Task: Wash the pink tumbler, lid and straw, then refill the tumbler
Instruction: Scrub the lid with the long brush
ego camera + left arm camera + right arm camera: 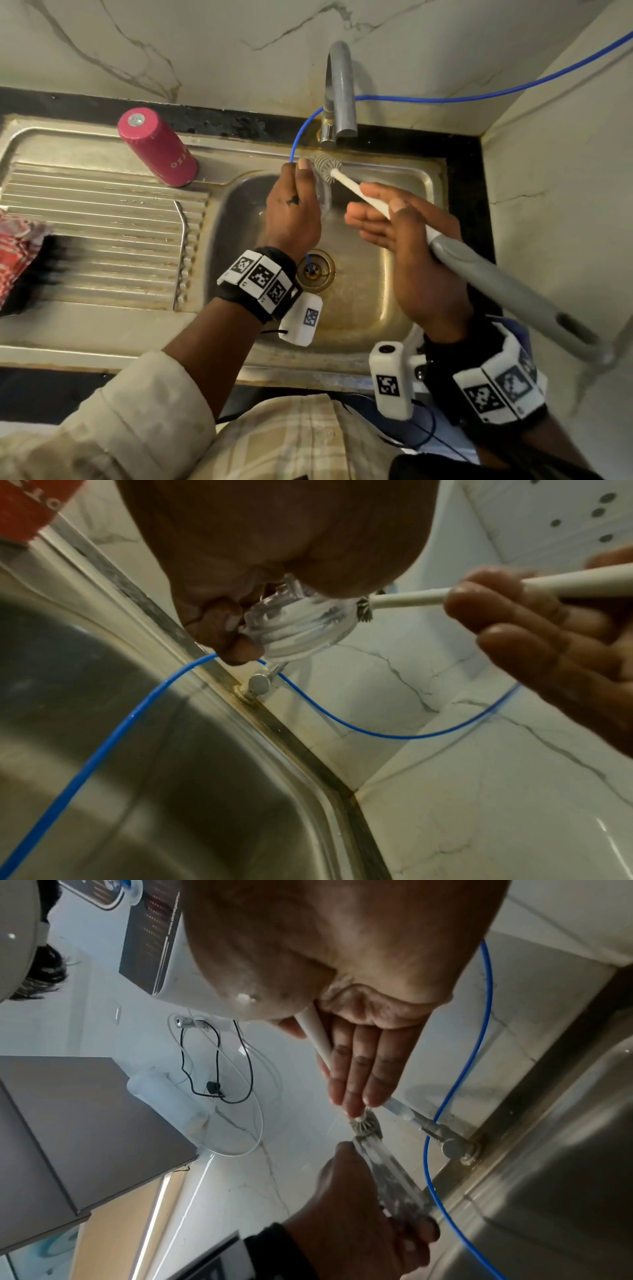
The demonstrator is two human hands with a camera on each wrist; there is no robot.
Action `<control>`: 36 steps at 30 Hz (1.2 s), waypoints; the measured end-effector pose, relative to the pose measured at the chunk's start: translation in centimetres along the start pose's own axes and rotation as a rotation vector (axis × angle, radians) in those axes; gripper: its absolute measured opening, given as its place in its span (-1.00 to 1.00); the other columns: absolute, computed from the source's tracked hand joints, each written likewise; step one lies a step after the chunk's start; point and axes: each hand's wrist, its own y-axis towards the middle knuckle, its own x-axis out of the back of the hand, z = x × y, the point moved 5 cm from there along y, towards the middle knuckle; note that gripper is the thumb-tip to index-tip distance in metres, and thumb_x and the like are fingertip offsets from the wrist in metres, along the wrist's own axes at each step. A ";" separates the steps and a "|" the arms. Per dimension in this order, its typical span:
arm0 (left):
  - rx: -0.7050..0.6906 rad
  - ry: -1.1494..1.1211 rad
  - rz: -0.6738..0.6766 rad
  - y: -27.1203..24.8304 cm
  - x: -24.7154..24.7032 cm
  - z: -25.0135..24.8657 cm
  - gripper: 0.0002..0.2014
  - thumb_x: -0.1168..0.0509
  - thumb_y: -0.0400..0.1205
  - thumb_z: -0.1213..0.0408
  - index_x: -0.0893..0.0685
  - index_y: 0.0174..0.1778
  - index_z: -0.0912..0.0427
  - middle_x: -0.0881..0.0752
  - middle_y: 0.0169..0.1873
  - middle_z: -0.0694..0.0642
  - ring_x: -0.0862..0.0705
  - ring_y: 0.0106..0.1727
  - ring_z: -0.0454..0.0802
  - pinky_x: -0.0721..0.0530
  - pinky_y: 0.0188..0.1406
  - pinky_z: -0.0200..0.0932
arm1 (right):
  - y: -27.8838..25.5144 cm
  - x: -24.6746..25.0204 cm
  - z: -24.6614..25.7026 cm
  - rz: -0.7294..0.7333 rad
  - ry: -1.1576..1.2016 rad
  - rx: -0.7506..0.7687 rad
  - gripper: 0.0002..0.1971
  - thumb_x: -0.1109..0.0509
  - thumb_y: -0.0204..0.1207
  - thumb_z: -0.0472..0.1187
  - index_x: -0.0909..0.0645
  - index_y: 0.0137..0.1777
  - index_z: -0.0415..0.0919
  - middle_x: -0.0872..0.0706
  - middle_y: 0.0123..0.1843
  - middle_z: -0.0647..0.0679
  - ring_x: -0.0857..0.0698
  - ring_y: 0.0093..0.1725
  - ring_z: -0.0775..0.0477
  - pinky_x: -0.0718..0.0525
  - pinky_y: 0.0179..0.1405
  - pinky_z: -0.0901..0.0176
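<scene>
The pink tumbler (157, 147) stands upside down on the steel drainboard, left of the tap; a corner of it (27, 507) shows in the left wrist view. My left hand (296, 195) grips the clear lid (324, 197) on edge over the sink basin. The right hand (383, 216) pinches the white stem of a bottle brush (359, 193) between thumb and straight fingers. The grey bristle head (327, 167) touches the lid's upper rim. The left wrist view shows the lid (298, 626) smeared with white foam. No straw is in view.
The grey tap (339, 92) rises behind the sink (363, 308), with no water running. A blue tube (479, 97) runs from the right wall down into the drain (315, 270). A red checked cloth (17, 246) lies at the drainboard's left edge. A marble wall closes the right side.
</scene>
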 end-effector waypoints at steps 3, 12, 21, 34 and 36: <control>-0.039 0.054 -0.029 0.7 0.9 0.3 -0.62 0.02 0.86 -0.05 -0.50 -0.11 0.10 -0.60 -0.28 -0.09 -0.57 -0.24 -0.24 -0.43 -0.18 -0.30 | -1.0 0.7 1.0 0.016 -0.050 0.067 -0.61 -0.14 0.82 -0.09 -0.76 0.39 -0.11 -0.93 0.11 -0.05 -0.91 0.18 -0.04 -0.85 0.20 0.07; -0.232 0.161 0.123 0.5 0.5 -0.6 -0.66 -0.06 0.87 -0.07 -0.61 0.00 0.04 -0.66 -0.16 -0.04 -0.64 -0.12 -0.03 -0.59 -0.07 -0.01 | -0.8 2.4 1.2 -0.058 -0.025 0.048 -0.57 -0.11 0.79 -0.12 -0.77 0.36 -0.21 -0.93 0.08 -0.13 -0.92 0.14 -0.14 -0.86 0.21 -0.11; -0.306 0.224 0.147 1.7 1.5 -1.1 -0.58 -0.02 0.84 -0.12 -0.66 0.07 0.09 -0.68 -0.05 -0.01 -0.63 -0.04 -0.10 -0.51 -0.03 -0.22 | -1.4 2.7 2.6 -0.032 -0.035 0.056 -0.59 -0.11 0.76 -0.12 -0.80 0.29 -0.18 -0.94 0.02 -0.13 -0.93 0.08 -0.15 -0.87 0.12 -0.01; -0.268 0.271 0.189 1.0 2.4 0.4 -0.37 -0.04 0.84 -0.25 -0.55 0.56 0.21 -0.80 0.24 0.20 -0.74 0.29 0.09 -0.68 0.29 0.10 | -0.6 3.4 2.1 -0.022 -0.047 -0.033 -0.60 -0.09 0.87 -0.25 -0.80 0.27 -0.26 -0.93 -0.01 -0.21 -0.93 0.05 -0.22 -0.89 0.14 -0.16; -0.288 0.300 0.217 1.2 2.7 0.3 -0.37 -0.03 0.83 -0.27 -0.50 0.58 0.18 -0.79 0.21 0.17 -0.75 0.26 0.11 -0.68 0.28 0.15 | -1.0 3.3 2.3 -0.027 -0.043 -0.017 -0.59 -0.10 0.79 -0.19 -0.81 0.24 -0.27 -0.93 -0.02 -0.22 -0.93 0.03 -0.22 -0.90 0.09 -0.08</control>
